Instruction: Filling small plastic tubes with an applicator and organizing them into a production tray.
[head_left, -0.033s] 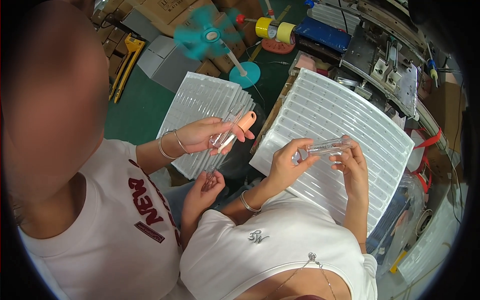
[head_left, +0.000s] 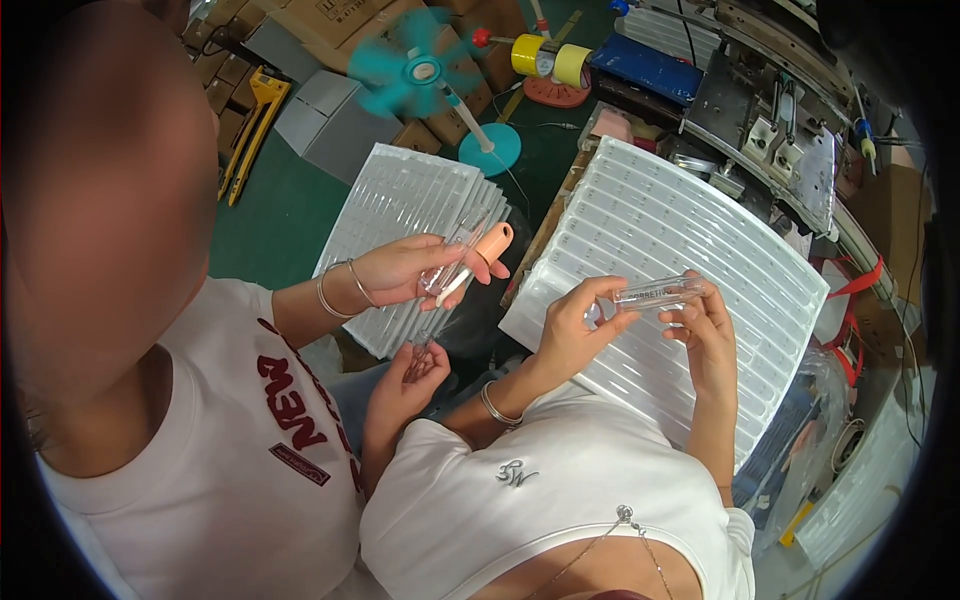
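Note:
A clear plastic tube [head_left: 655, 294] with dark lettering is held level between my two hands, above a white ribbed tray [head_left: 690, 215]. My left hand [head_left: 577, 325] is closed on its left end, fingers and thumb pinching. In the palm side of that hand shows another small clear rounded piece [head_left: 593, 316], which I cannot make out fully. My right hand [head_left: 706, 335] grips the right end with its fingertips, the other fingers curled below. The tray shows rows of long narrow grooves, and my forearms hide part of its near edge.
Beside me on the left, a co-worker's hand [head_left: 405, 268] holds a clear tube and an orange-capped wand [head_left: 492, 243]; their other hand [head_left: 408, 378] holds clear tubes. Stacked trays [head_left: 400, 195], a teal fan [head_left: 422, 72] and a metal machine [head_left: 770, 140] stand around.

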